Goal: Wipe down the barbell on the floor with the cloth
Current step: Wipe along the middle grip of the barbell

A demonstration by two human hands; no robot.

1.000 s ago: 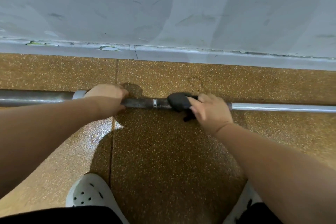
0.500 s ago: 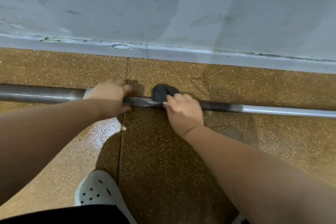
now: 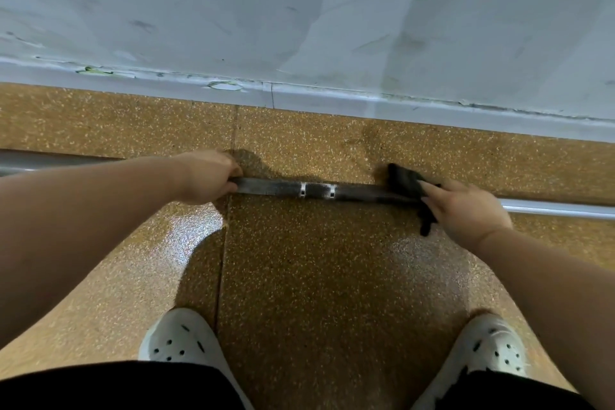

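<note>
Barbell (image 3: 319, 190) lies on the floor (image 3: 316, 276); left hand (image 3: 208, 176) grips it, right hand (image 3: 466, 210) presses cloth (image 3: 404, 181) round it.

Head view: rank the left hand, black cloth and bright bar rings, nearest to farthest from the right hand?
1. black cloth: held by the right hand, on the barbell.
2. bright rings: mid-bar, leftward.
3. left hand: far left, gripping the barbell.

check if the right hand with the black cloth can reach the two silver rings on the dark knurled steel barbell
Probably yes: the dark knurled steel barbell lies bare between the black cloth under the right hand and the two silver rings; the left hand grips beyond them.
</note>
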